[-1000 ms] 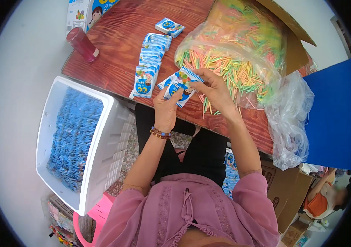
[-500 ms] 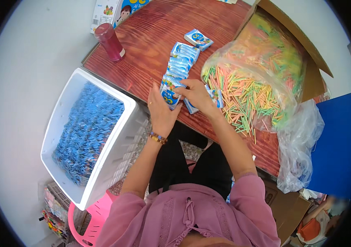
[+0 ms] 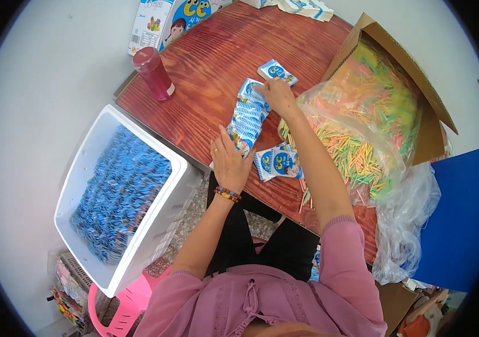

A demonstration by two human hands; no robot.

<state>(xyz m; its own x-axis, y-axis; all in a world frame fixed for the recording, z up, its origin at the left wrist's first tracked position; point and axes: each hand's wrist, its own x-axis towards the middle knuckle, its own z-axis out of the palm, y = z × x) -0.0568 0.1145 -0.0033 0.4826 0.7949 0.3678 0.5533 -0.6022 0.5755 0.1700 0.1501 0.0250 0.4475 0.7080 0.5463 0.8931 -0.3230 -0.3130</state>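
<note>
A row of overlapping small blue-and-white packets (image 3: 249,115) lies on the reddish wooden table. My left hand (image 3: 229,163) is at the row's near end, its fingers along the left side and its thumb on the right, with packets between them. At the far end, my right hand (image 3: 280,98) has its bent fingers on the farthest packet (image 3: 249,88); the exact pinch is partly hidden. Just beyond that hand rests a separate small stack of packets (image 3: 279,71). Several loose packets (image 3: 277,163) lie overlapping to the right of my left hand.
Right of my hands, an open carton (image 3: 436,84) holds a clear bag spilling thin pastel sticks (image 3: 357,163). A white crate (image 3: 175,163) full of blue packets stands left. A red-lidded jar (image 3: 155,76) and a printed box (image 3: 158,25) are at the back left; a pink chair (image 3: 130,300) is below.
My right hand has moved away from the near end to the far end of the row. My left hand stays by the near end. The loose packets on the right are now uncovered.
</note>
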